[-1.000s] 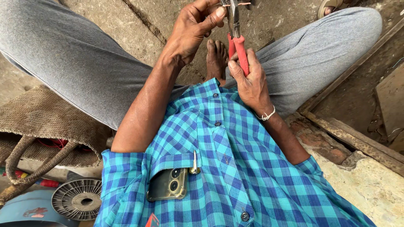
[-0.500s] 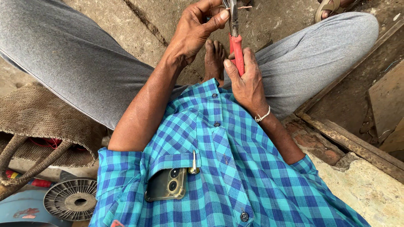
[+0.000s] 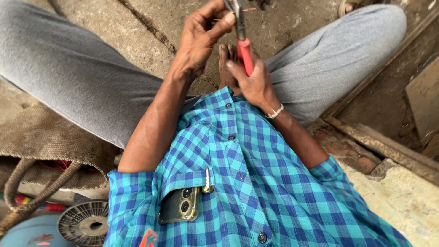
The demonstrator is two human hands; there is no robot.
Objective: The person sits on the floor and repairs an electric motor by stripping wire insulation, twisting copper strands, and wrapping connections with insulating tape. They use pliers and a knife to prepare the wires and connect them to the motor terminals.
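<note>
**Desk editor:** What is cut off at the top edge?

**Photographer:** The metal head of the red-handled pliers (image 3: 242, 45) runs out of view just beyond the fingertips. A small thin piece (image 3: 249, 9) shows beside the head there, too small to identify. Whether the pliers' head is biting on it cannot be told.

**Desk editor:** And the hands?

**Photographer:** The right hand (image 3: 256, 82) is closed around the red handles, fingers (image 3: 235, 68) curled over them from below. The left hand (image 3: 201, 39) is up against the metal neck, thumb and forefinger pinched at it just above the right hand's fingers. The left fingers are bunched shut; whatever else they pinch is hidden behind the thumb.

**Desk editor:** Anything behind the hands?

**Photographer:** A bare foot (image 3: 226, 64) shows partly, just behind the right fingers, between the grey trouser legs (image 3: 82, 77). A second foot (image 3: 350, 5), at the top edge well to the right of the fingers, is mostly cropped.

**Desk editor:** Containers?

**Photographer:** The chest pocket of the blue checked shirt (image 3: 256, 183), well below the fingers, holds a phone (image 3: 179, 206), camera side out, lower half hidden by the cloth, with a small metal pin-like piece (image 3: 207, 180) standing at the pocket's edge. Far left of the fingers, a woven jute bag (image 3: 50, 142) lies on the floor; something red (image 3: 55, 163) shows at its mouth, the rest hidden. A round finned metal part (image 3: 84, 224) sits below it, partly cropped.
</note>
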